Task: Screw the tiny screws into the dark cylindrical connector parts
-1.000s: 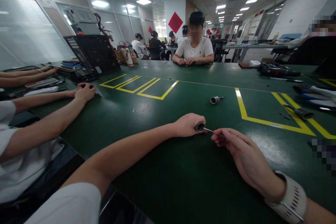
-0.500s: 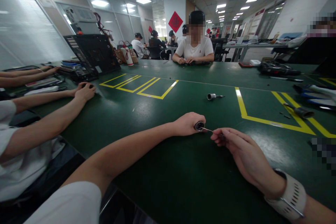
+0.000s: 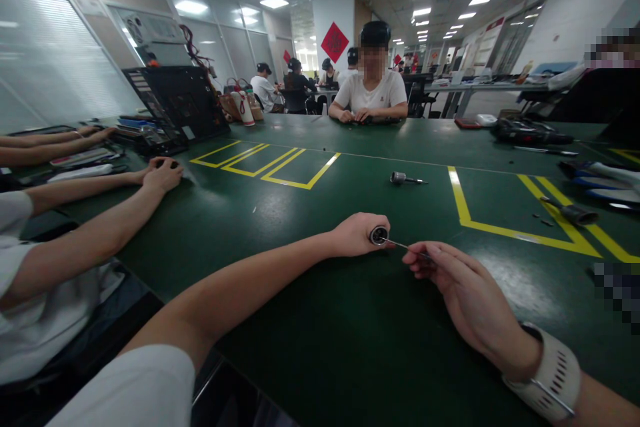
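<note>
My left hand (image 3: 356,235) is closed round a round metal socket (image 3: 379,236). The socket's open end faces me and shows dark parts inside. A thin metal rod (image 3: 399,244) runs from that opening to my right hand (image 3: 460,297), which pinches it between thumb and fingers. The rod's other end is hidden in the grip, so its exact kind does not show. Beyond my hands, another socket with a slim shank (image 3: 399,178) lies on its side on the green table (image 3: 320,320).
A third socket (image 3: 579,215) lies at the right across yellow tape (image 3: 525,237), near small dark bits. Pliers-like tools (image 3: 607,180) and a black tool (image 3: 530,131) sit behind. A neighbour's hands (image 3: 163,175) rest at left; a person (image 3: 373,93) sits opposite.
The loose socket beyond my hands has turned, its mouth now facing more to the left. My left hand and its socket have shifted very slightly up and left.
</note>
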`<state>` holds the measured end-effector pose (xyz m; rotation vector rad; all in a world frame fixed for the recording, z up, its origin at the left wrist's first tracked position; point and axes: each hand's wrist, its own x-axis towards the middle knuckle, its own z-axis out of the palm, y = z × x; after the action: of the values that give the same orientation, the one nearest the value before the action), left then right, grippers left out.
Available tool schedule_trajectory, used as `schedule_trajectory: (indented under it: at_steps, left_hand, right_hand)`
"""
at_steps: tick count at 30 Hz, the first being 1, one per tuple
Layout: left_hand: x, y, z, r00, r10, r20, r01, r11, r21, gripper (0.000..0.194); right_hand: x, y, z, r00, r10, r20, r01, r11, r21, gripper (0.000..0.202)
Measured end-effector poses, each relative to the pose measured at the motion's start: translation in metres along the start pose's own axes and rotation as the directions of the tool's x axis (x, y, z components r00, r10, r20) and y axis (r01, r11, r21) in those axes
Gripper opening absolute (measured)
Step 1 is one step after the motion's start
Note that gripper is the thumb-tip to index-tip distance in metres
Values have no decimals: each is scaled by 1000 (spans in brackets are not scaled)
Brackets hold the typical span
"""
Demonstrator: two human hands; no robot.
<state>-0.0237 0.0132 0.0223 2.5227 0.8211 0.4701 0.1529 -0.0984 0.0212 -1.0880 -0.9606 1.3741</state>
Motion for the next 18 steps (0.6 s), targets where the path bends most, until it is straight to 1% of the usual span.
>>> schedule_trajectory:
  at_steps: [3,7,11,14,18]
  left_hand:
    - [0,0,0,1000,-24,-7,24,1000,-9,25]
    - [0,-2,1,1000,-9,-22,9,1000,-28,25]
    - [-1,-3,2,999,1,-43,-2,1000,-24,25]
    - [-1,-3,2,999,1,-47,-2,1000,-21,26]
    - [-1,-2,1,999,0,-41,-1,1000,-18,26]
  right_hand:
    - [-1,0,1,1000,-1,-12,0,1000,-11,28]
    - [-1,1,2,999,-34,-13,33,998,-49,27]
    - [-1,5,1,993,-114,-19,109,980,-168,28]
    - [-4,7,0,985,-172,22,172,948,-269,29]
    - [-7,5,1,979,-191,73,204,909,-365,31]
